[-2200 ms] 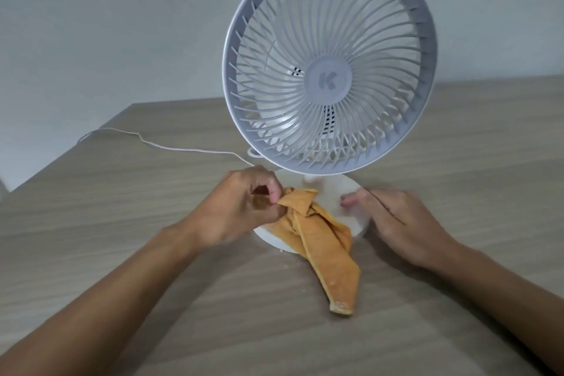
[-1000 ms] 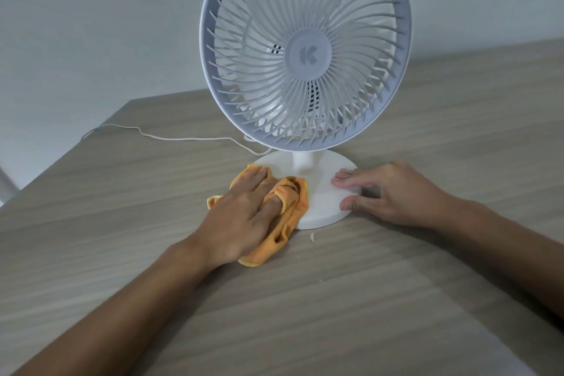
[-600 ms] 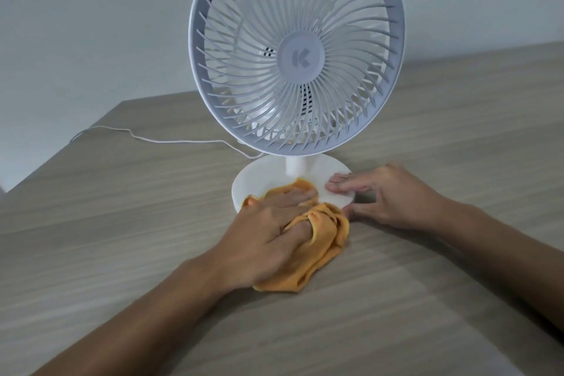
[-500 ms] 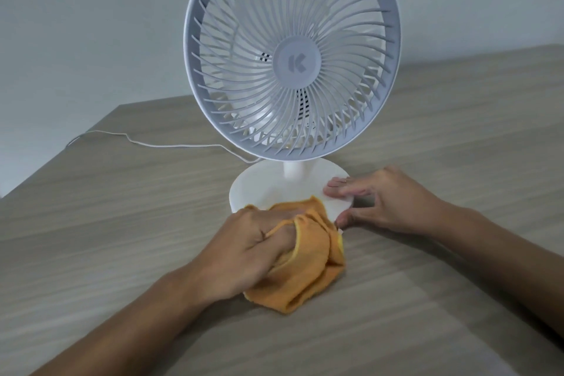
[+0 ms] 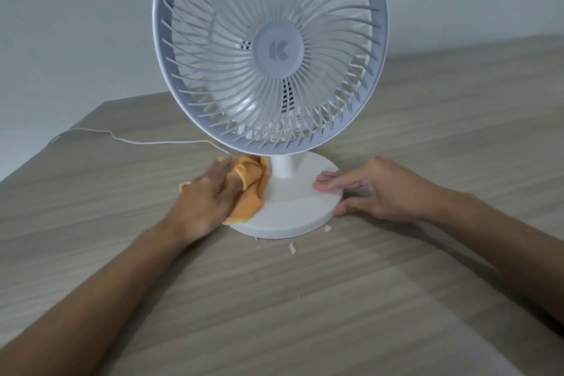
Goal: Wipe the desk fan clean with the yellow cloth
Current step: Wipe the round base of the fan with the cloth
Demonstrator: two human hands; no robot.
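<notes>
**Cloth pressed on left side of fan base**

Desk fan (image 5: 274, 52) upright on wooden desk (image 5: 366, 299), round grille facing near side, white base (image 5: 293, 207) flat on the surface. Left hand (image 5: 207, 201) laid palm down over yellow cloth (image 5: 250, 186), fingers spread flat and pressing rather than pinching; cloth bunched on left part of base, touching the stem, one corner poking out left of the hand onto the desk. Right hand (image 5: 381, 192) steadying right rim of base, fingers on top, thumb against the edge, a loose clasp. White cord (image 5: 137, 140) trailing from behind the fan toward far left. Small pale crumbs (image 5: 292, 248) on desk just near of base.
</notes>
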